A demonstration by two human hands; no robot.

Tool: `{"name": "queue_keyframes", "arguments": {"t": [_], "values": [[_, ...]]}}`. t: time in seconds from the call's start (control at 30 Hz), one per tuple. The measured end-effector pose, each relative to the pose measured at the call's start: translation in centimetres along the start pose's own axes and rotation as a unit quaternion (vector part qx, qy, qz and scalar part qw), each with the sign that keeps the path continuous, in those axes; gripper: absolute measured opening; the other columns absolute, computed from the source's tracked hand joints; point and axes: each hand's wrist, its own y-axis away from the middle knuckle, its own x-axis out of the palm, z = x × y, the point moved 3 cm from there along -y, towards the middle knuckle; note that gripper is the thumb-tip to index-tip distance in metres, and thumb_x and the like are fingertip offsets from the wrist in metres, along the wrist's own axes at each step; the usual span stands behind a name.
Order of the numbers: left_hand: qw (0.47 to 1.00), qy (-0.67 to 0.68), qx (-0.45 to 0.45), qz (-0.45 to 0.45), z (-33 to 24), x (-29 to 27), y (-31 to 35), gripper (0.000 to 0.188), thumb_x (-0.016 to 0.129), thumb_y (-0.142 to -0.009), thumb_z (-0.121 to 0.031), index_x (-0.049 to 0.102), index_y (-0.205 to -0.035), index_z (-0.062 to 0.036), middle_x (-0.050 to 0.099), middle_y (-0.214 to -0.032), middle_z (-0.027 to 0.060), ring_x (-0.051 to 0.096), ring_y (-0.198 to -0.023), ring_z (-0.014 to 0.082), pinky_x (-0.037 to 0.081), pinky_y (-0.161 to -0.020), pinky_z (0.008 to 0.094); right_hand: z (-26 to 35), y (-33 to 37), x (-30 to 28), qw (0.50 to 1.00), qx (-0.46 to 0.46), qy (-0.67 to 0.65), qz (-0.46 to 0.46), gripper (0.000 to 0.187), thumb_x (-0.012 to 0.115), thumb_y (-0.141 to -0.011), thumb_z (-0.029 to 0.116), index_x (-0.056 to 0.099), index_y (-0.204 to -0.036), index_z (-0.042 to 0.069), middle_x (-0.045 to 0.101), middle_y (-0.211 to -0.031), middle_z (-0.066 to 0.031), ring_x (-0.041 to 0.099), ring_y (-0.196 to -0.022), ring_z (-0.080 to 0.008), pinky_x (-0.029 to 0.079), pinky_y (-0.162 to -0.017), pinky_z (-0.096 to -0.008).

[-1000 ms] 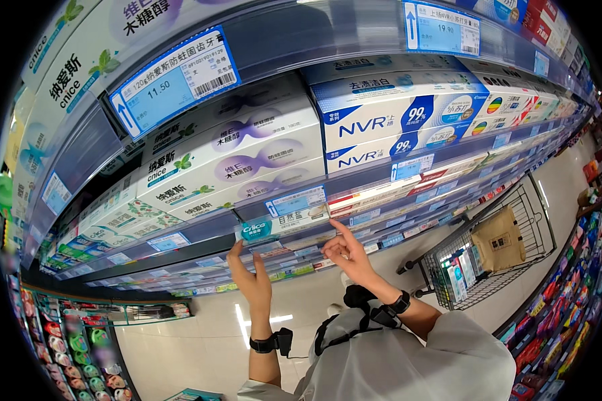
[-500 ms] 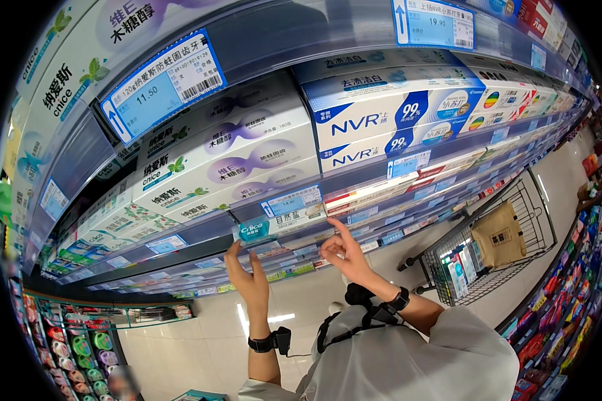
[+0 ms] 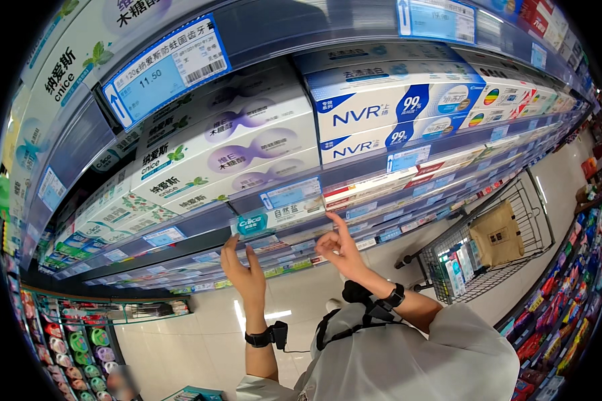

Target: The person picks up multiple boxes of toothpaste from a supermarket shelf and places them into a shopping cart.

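A white toothpaste box (image 3: 294, 214) with a teal patch lies on a shelf level under the larger stacked cartons. My left hand (image 3: 245, 267) is at its left end, fingers apart, with the fingertips at or just below the lower corner; whether they touch is unclear. At the right end, the extended index finger of my right hand (image 3: 341, 248) points up to the box's edge. The other fingers of that hand curl loosely with nothing visible in them. White toothpaste cartons with purple bands (image 3: 247, 157) and blue-and-white toothpaste cartons (image 3: 394, 110) are stacked above.
Blue price tags (image 3: 164, 73) line the shelf edges. A wire shopping cart (image 3: 481, 244) holding a brown bag (image 3: 498, 234) and some boxes stands on the floor to the right. Shelves of colourful packets (image 3: 548, 321) curve along the far right. Bottles (image 3: 80, 361) fill a rack at lower left.
The view has shifted slightly. Both hands keep nearly the same pose at the box's ends, appearing a little further left in the picture.
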Motion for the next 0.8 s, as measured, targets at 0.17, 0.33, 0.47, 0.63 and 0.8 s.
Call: {"name": "queue_keyframes", "arguments": {"t": [0.17,0.33,0.47,0.63,0.8], "values": [[1.000,0.013,-0.012,-0.013,0.3,0.1,0.1,0.031,0.060,-0.090,-0.004,0.057,-0.121,-0.0003,0.061,-0.116,0.0177,0.056,-0.109,0.0378,0.040,-0.095,0.0454,-0.2,-0.1,0.4,1.000,0.012,-0.016,0.011,0.080,0.064,-0.091,-0.002,0.017,-0.154,0.008,0.066,-0.091,-0.0080,0.065,-0.084,-0.0148,0.050,-0.077,-0.0282],[1.000,-0.002,-0.017,-0.011,0.0,0.0,0.2,0.032,0.061,-0.090,-0.004,0.057,-0.122,-0.0004,0.061,-0.116,0.0178,0.056,-0.108,0.0375,0.040,-0.095,0.0448,0.2,-0.1,0.4,0.999,0.025,-0.022,0.013,0.080,0.064,-0.090,-0.002,0.017,-0.154,0.009,0.065,-0.091,-0.0078,0.063,-0.084,-0.0143,0.049,-0.080,-0.0278],[1.000,-0.017,-0.021,-0.012,0.0,0.2,0.2,0.031,0.061,-0.092,-0.006,0.058,-0.121,0.0028,0.062,-0.117,0.0185,0.059,-0.109,0.0349,0.043,-0.096,0.0412,0.2,0.0,0.5,0.999,0.020,-0.029,0.013,0.081,0.065,-0.090,-0.001,0.016,-0.154,0.009,0.065,-0.093,-0.0077,0.063,-0.086,-0.0144,0.048,-0.082,-0.0287],[0.999,-0.025,-0.018,-0.018,-0.5,0.0,-0.1,0.030,0.063,-0.090,-0.006,0.058,-0.119,0.0018,0.062,-0.114,0.0182,0.058,-0.107,0.0371,0.042,-0.094,0.0435,0.6,0.1,0.8,0.999,0.019,-0.015,0.035,0.083,0.063,-0.092,-0.003,0.011,-0.155,0.009,0.063,-0.097,-0.0080,0.064,-0.087,-0.0155,0.050,-0.080,-0.0297],[0.999,0.007,-0.031,-0.043,0.3,0.0,-0.3,0.029,0.064,-0.089,-0.008,0.058,-0.116,0.0026,0.062,-0.110,0.0188,0.058,-0.103,0.0386,0.044,-0.091,0.0436,0.6,-0.1,1.3,0.998,0.022,-0.030,0.059,0.084,0.063,-0.092,-0.002,0.010,-0.156,0.010,0.062,-0.098,-0.0083,0.064,-0.086,-0.0150,0.050,-0.080,-0.0294]]}}
